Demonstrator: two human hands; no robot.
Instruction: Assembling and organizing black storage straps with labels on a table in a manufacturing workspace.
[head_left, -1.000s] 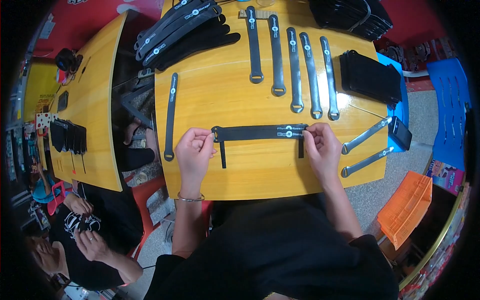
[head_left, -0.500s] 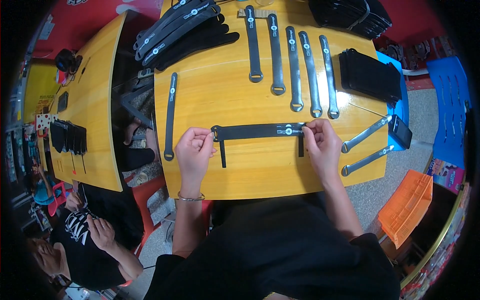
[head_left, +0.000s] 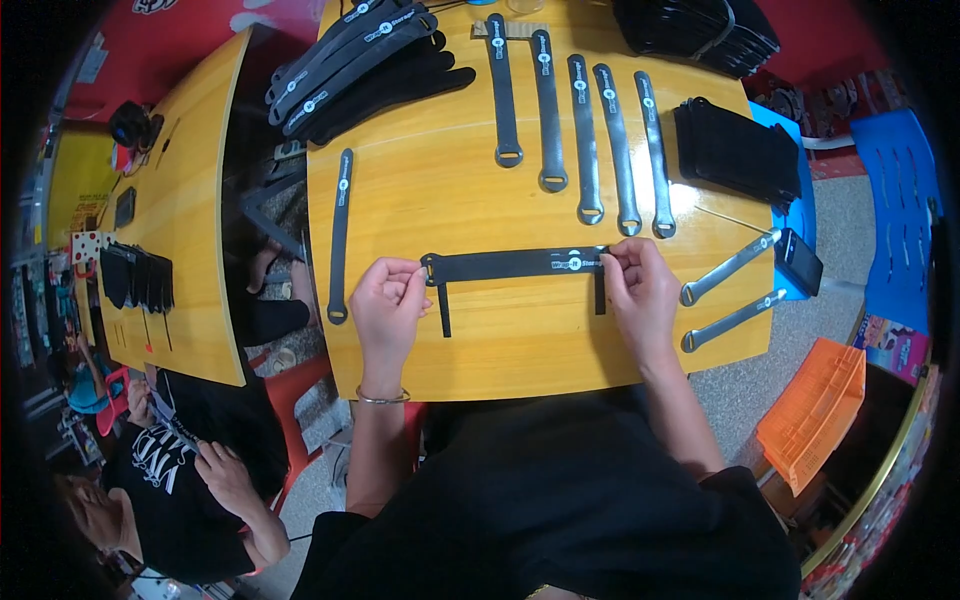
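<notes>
A flat black strap (head_left: 495,265) with an eyelet at its left end and white print towards its right lies level across the near part of the table. My left hand (head_left: 392,300) pinches the eyelet end between thumb and fingers. At the other end, my right hand (head_left: 642,295) grips the strap's tip the same way. Two short dark strips, a left strip (head_left: 445,312) and a right strip (head_left: 600,294), show on the tabletop below the strap near each hand. Beside my left hand lies a single loose strap (head_left: 340,240).
On the yellow table (head_left: 520,355) several straps (head_left: 587,140) lie in a row beyond my hands, with two slanting straps (head_left: 735,320) at right. Strap piles (head_left: 380,85) stand at the back. A phone (head_left: 800,262), an orange crate (head_left: 815,415) and a seated co-worker (head_left: 190,480) are around.
My hands and the strap stay almost in place, with the view shifting slightly. The co-worker's hands at the left have moved, and a strip-like piece now shows between them.
</notes>
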